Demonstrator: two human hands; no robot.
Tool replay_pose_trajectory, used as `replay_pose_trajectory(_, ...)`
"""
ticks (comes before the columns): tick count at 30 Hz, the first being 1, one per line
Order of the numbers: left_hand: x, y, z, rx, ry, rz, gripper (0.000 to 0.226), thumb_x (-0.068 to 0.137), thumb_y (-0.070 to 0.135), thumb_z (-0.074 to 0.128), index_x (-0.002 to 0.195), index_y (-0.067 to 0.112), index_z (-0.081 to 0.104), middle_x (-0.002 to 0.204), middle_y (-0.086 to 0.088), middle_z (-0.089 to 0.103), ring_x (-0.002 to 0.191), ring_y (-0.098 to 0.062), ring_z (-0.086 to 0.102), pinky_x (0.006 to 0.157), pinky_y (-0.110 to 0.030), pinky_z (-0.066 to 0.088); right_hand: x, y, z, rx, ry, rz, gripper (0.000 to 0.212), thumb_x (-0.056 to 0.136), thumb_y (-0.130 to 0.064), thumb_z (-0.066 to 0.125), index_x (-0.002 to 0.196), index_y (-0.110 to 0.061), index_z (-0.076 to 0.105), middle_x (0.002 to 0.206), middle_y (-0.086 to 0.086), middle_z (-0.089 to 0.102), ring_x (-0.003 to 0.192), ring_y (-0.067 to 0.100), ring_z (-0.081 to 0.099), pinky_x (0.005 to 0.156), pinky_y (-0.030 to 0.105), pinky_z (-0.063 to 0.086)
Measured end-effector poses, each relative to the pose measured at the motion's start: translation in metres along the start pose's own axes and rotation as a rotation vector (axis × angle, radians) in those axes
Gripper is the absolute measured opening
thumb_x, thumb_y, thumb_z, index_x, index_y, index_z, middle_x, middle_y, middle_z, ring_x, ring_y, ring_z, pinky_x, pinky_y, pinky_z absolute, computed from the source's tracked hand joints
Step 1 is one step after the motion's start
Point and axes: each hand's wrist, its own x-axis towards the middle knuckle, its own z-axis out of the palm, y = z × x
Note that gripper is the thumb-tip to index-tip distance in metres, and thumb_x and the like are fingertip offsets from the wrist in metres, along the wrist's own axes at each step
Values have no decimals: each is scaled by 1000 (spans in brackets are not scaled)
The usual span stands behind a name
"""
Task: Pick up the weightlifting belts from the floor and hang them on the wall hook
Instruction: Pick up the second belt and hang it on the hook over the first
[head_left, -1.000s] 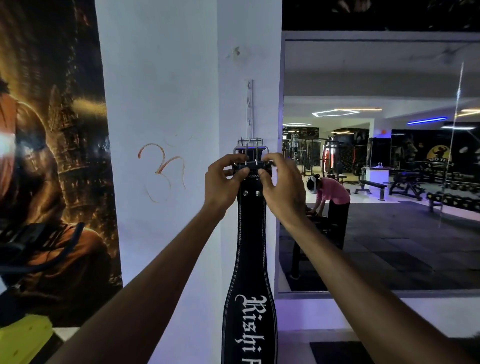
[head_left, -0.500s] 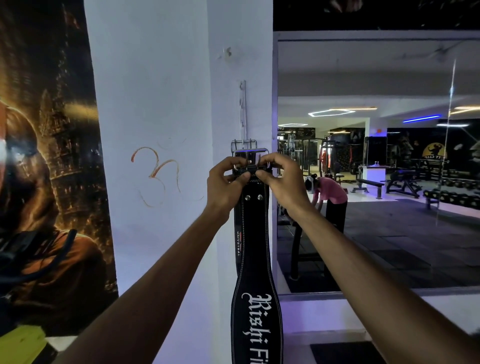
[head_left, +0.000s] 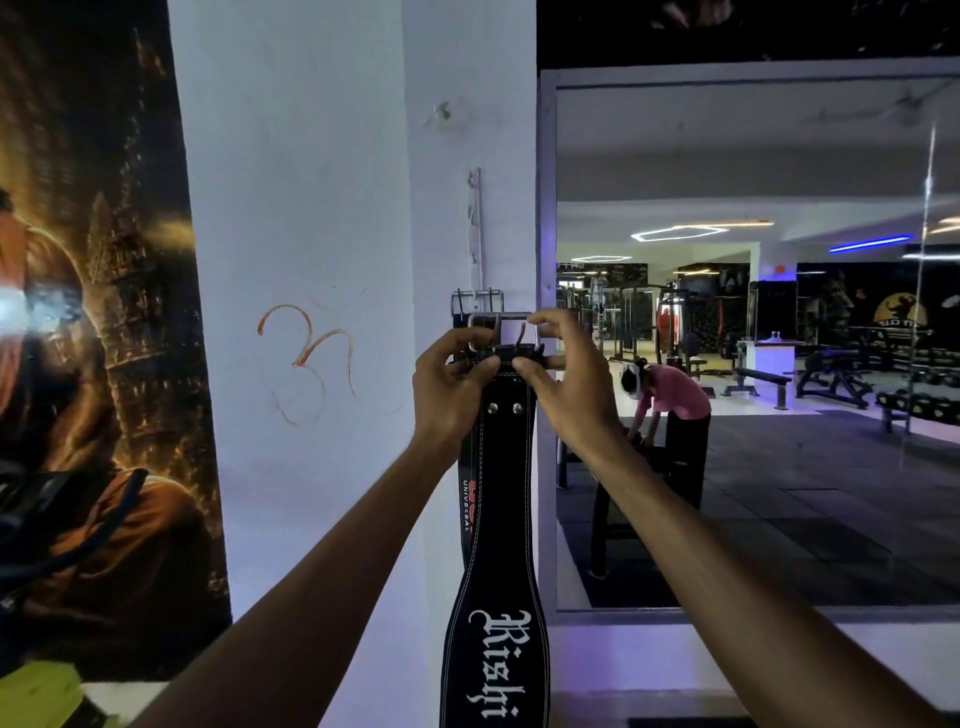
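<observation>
A black leather weightlifting belt (head_left: 506, 493) with white lettering hangs straight down in front of the white pillar. My left hand (head_left: 449, 387) and my right hand (head_left: 566, 384) pinch its top end just below its steel buckle (head_left: 500, 332). Behind it a second belt (head_left: 466, 499) with a red and white label hangs on the wall, its buckle (head_left: 477, 301) caught on the white hook strip (head_left: 475, 228). The front belt's buckle sits slightly below and to the right of the hung one.
A dark, gold-toned poster (head_left: 93, 364) covers the wall at left. A large mirror (head_left: 753, 338) fills the right side and reflects gym benches, machines and a person in a pink top (head_left: 670, 410) bending over.
The belt's buckle has come down and to the right, off the level of the hung buckle. My hands stay pinched on its top end.
</observation>
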Motion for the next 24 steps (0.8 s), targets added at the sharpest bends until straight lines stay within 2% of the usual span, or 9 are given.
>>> replay_pose_trajectory(3,9,-12,2,0,37,-13,28,89,-2,69,109,16,74,111,-1,76,94,-21,75,77,-20,58,11,15,3,136,-71,40,29,88,-10,70,116,-17,64,115,-10,65,97,6,68,84,33,60)
replay_pose_trajectory(5,16,-20,0,20,38,-11,28,90,0,70,112,16,75,114,-4,76,97,-22,75,78,-18,58,17,25,9,211,-99,72,27,89,-12,71,115,-16,67,111,-15,66,99,6,68,87,32,59)
replay_pose_trajectory(9,38,-46,-1,3,33,-8,27,90,2,71,112,16,75,112,-5,76,96,-22,74,78,-19,56,33,49,28,243,-41,62,15,89,-13,71,104,-10,74,104,1,74,97,17,70,83,38,59)
replay_pose_trajectory(12,58,-72,0,30,14,42,24,90,5,71,112,15,75,116,-3,75,101,-17,72,81,-16,55,46,70,46,252,20,41,12,88,-16,72,100,-13,74,102,0,74,98,16,70,83,40,59)
replay_pose_trajectory(15,80,-97,-1,39,17,111,23,89,6,72,107,21,75,124,-6,72,110,-18,69,90,-18,55,58,88,62,262,29,31,14,89,-14,72,103,-13,73,102,-5,74,98,13,70,81,30,59)
replay_pose_trajectory(17,101,-116,-3,31,0,117,24,88,6,73,105,22,75,124,-8,71,111,-21,70,95,-31,58,73,101,75,239,24,31,14,89,-11,71,101,-15,74,99,-9,73,96,9,70,77,20,56)
replay_pose_trajectory(19,125,-129,-6,19,-29,88,24,88,7,73,109,17,75,118,-4,75,108,-21,71,94,-42,60,90,112,90,217,43,52,14,88,-9,70,99,-17,74,96,-10,73,93,7,70,77,17,54)
replay_pose_trajectory(22,159,-147,-5,-29,-22,100,27,88,4,72,113,15,75,111,-1,77,104,-16,72,92,-32,60,118,126,114,168,100,30,11,88,-9,70,97,-14,75,96,-4,74,96,8,69,84,24,56)
replay_pose_trajectory(24,172,-151,-3,-65,-15,118,26,88,4,72,110,18,74,108,-3,77,101,-16,72,91,-30,58,134,131,122,126,131,8,10,88,-12,69,96,-12,76,97,2,74,96,13,68,85,33,57)
